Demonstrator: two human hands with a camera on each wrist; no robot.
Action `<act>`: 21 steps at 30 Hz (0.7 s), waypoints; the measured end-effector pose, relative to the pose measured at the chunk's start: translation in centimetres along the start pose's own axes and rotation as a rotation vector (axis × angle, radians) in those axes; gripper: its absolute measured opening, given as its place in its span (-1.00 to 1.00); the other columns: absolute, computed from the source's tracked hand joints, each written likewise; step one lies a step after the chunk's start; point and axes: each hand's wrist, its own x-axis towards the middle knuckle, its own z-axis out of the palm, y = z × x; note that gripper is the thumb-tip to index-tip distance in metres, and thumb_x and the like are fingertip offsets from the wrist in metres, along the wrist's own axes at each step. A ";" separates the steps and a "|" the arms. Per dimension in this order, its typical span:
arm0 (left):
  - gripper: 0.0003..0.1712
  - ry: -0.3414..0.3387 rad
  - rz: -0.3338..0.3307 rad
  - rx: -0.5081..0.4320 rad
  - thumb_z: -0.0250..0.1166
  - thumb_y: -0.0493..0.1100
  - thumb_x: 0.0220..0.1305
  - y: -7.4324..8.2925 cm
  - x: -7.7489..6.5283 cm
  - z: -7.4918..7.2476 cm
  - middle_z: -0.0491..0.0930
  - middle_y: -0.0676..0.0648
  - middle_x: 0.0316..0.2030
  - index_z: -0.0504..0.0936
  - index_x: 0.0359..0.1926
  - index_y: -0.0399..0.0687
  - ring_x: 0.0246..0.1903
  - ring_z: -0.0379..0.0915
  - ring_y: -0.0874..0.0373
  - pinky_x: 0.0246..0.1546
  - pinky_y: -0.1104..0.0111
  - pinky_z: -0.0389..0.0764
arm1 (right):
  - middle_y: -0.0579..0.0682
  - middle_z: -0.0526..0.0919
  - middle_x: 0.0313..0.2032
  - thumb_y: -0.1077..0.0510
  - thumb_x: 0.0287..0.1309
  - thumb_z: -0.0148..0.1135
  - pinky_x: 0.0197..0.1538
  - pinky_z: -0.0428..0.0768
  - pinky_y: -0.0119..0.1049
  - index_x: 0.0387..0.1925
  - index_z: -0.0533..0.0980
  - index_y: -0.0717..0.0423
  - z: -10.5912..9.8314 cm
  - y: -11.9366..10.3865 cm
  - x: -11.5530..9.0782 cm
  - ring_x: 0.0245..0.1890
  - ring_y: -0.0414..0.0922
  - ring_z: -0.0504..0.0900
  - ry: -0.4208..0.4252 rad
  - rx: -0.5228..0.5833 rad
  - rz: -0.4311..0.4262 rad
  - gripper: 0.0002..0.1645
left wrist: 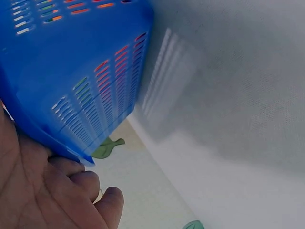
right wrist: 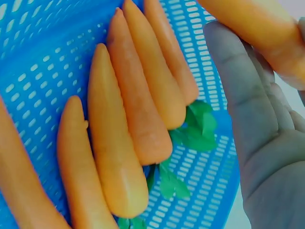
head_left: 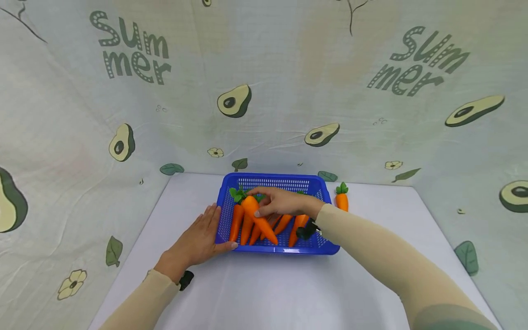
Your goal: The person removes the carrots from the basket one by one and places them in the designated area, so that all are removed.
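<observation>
A blue plastic basket (head_left: 272, 176) stands on the white table and holds several orange toy carrots (head_left: 240, 224) with green tops. My right hand (head_left: 264, 201) reaches into it and grips one carrot (head_left: 260, 221), which lies slanted on top of the others. In the right wrist view that carrot (right wrist: 259, 33) crosses my fingers (right wrist: 248, 105) above the carrots in the basket (right wrist: 133, 114). My left hand (head_left: 202, 236) rests flat against the basket's left wall (left wrist: 71, 71), thumb at the front corner. One more carrot (head_left: 342, 200) stands outside, just right of the basket.
A cloth backdrop printed with avocados and "Summer" closes in the table (head_left: 264, 293) on the left, back and right. The basket sits towards the back middle, with bare white tabletop in front of it and on both sides.
</observation>
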 end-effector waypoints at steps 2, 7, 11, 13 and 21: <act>0.46 0.005 0.001 -0.004 0.06 0.70 0.25 0.1 0.0 0.1 -0.06 -0.41 0.65 -0.08 0.65 -0.41 0.64 -0.10 -0.32 0.61 -0.16 0.08 | 0.18 0.70 0.04 0.11 0.44 0.35 0.02 0.79 0.13 0.57 0.27 -0.20 -0.4 0.2 -0.6 -0.15 0.10 0.83 0.038 0.027 -0.007 -0.22; 0.47 -0.001 -0.011 -0.022 0.08 0.70 0.24 0.1 0.1 0.2 -0.08 -0.40 0.66 -0.08 0.65 -0.40 0.65 -0.11 -0.32 0.61 -0.16 0.07 | 0.22 0.69 0.06 0.15 0.46 0.33 -0.05 0.81 0.09 0.57 0.28 -0.25 -1.3 0.5 -2.1 -0.15 0.15 0.82 0.114 0.068 -0.031 -0.23; 0.47 -0.005 -0.019 -0.034 0.12 0.69 0.24 0.0 0.1 0.4 -0.10 -0.39 0.66 -0.09 0.66 -0.39 0.65 -0.13 -0.32 0.61 -0.15 0.06 | 0.24 0.68 0.15 0.18 0.46 0.32 -0.07 0.82 0.09 0.58 0.27 -0.24 -2.2 0.8 -3.4 -0.10 0.18 0.81 0.173 0.122 -0.060 -0.22; 0.47 -0.005 -0.025 -0.036 0.13 0.68 0.23 0.0 0.1 0.5 -0.11 -0.38 0.67 -0.10 0.66 -0.37 0.65 -0.14 -0.31 0.62 -0.14 0.06 | 0.26 0.65 0.21 0.21 0.45 0.32 -0.05 0.81 0.12 0.58 0.26 -0.22 -2.7 1.1 -4.1 -0.06 0.18 0.80 0.202 0.156 -0.074 -0.21; 0.47 -0.003 -0.027 -0.061 0.15 0.67 0.24 0.1 0.0 0.4 -0.11 -0.39 0.66 -0.10 0.66 -0.39 0.65 -0.13 -0.32 0.61 -0.15 0.07 | 0.29 0.42 0.42 0.29 0.38 0.36 0.05 0.78 0.12 0.56 0.25 -0.16 -4.4 2.0 -7.4 0.07 0.15 0.75 0.342 0.174 -0.090 -0.15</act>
